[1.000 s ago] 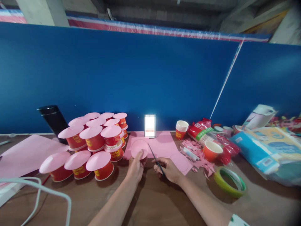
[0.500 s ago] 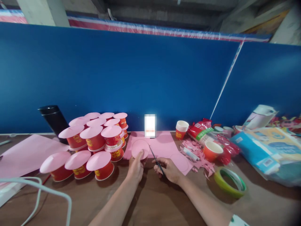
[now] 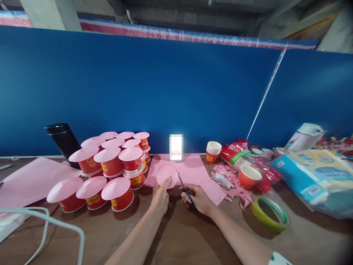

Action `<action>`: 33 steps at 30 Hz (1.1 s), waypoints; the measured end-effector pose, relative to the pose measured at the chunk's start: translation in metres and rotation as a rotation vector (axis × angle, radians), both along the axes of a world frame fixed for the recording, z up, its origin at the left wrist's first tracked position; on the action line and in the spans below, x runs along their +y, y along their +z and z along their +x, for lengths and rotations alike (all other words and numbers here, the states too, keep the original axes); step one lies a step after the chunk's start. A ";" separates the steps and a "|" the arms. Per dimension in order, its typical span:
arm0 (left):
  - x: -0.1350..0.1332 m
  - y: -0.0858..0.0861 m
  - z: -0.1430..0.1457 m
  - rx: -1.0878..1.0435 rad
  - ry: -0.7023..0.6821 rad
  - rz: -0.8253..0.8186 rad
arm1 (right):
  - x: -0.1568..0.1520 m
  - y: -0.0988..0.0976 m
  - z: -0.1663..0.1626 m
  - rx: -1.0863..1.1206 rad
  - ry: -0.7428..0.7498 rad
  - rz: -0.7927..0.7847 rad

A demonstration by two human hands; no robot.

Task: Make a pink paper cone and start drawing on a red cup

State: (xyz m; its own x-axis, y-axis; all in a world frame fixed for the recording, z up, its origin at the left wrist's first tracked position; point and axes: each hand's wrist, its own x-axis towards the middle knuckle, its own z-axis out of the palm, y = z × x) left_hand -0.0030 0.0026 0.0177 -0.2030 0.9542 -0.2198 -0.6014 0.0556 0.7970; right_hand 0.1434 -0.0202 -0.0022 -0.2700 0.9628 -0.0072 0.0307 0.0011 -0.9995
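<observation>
A round piece of pink paper (image 3: pixel 166 174) is pinched in my left hand (image 3: pixel 161 198), thumb on top near its lower edge. My right hand (image 3: pixel 199 200) is closed on a pair of dark scissors (image 3: pixel 188 194), whose blades point up and left and meet the paper's right edge. Beneath lie flat pink sheets (image 3: pixel 193 169), and one at the right carries a drawn circle. Left of my hands stand red paper cups (image 3: pixel 121 198) in rows, several stacked, topped with shallow pink paper cones (image 3: pixel 116 188).
Pink scraps (image 3: pixel 237 187) and a glue stick (image 3: pixel 224 181) lie at the right, near a loose cup (image 3: pixel 249 176) and a tape roll (image 3: pixel 270 214). Farther right is a blue tissue pack (image 3: pixel 300 176). A black flask (image 3: pixel 62 141) and white cable (image 3: pixel 63 224) are at the left.
The round paper has shifted slightly right and turned in my left hand. The scissors' tips still sit at its right edge, and my right hand has barely moved.
</observation>
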 end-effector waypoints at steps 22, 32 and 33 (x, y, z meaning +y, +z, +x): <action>-0.001 -0.013 0.001 0.150 -0.114 -0.036 | 0.001 0.001 0.002 0.012 -0.018 0.025; -0.004 -0.005 0.003 0.112 -0.118 -0.049 | 0.001 0.002 0.001 -0.003 -0.027 0.049; -0.004 -0.005 0.003 0.112 -0.115 -0.053 | 0.001 0.003 0.001 -0.004 -0.025 0.049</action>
State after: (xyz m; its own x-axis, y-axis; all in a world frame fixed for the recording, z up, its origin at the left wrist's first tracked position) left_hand 0.0000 -0.0016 0.0123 -0.1194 0.9602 -0.2526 -0.4959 0.1627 0.8530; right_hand 0.1444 -0.0193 0.0005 -0.2456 0.9686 0.0394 0.0352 0.0496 -0.9982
